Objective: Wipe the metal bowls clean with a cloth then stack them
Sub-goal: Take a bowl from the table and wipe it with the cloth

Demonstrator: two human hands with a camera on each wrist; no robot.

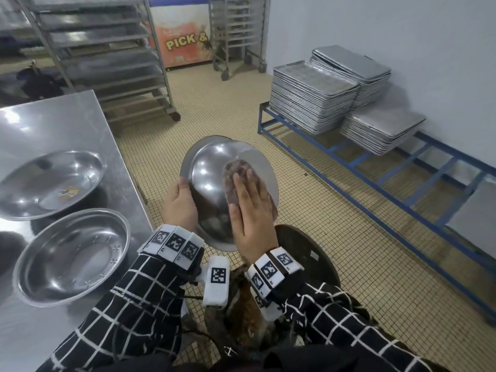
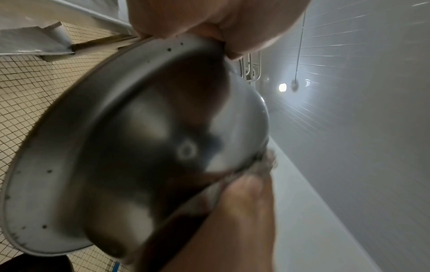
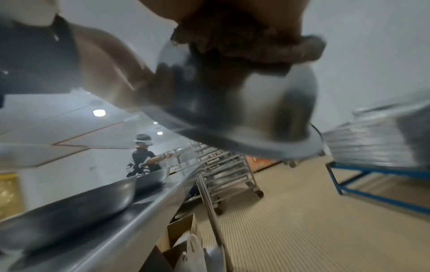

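Head view, left hand [image 1: 179,204] gripping upturned metal bowl [image 1: 208,181] rim, right hand [image 1: 251,213] fingers flat, pressing cloth [image 1: 239,170] on it.

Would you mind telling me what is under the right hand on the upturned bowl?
A brownish cloth lies between the right hand and the outside of the bowl, its far edge showing past the fingertips. The metal beneath it is covered, so I cannot judge how clean it is.

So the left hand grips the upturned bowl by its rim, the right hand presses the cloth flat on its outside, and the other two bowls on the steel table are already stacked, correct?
Not stacked. In the head view the two bowls sit side by side on the steel table, apart. The rest holds: the left hand grips the upturned bowl by its rim, and the right hand presses the cloth flat on its outside.
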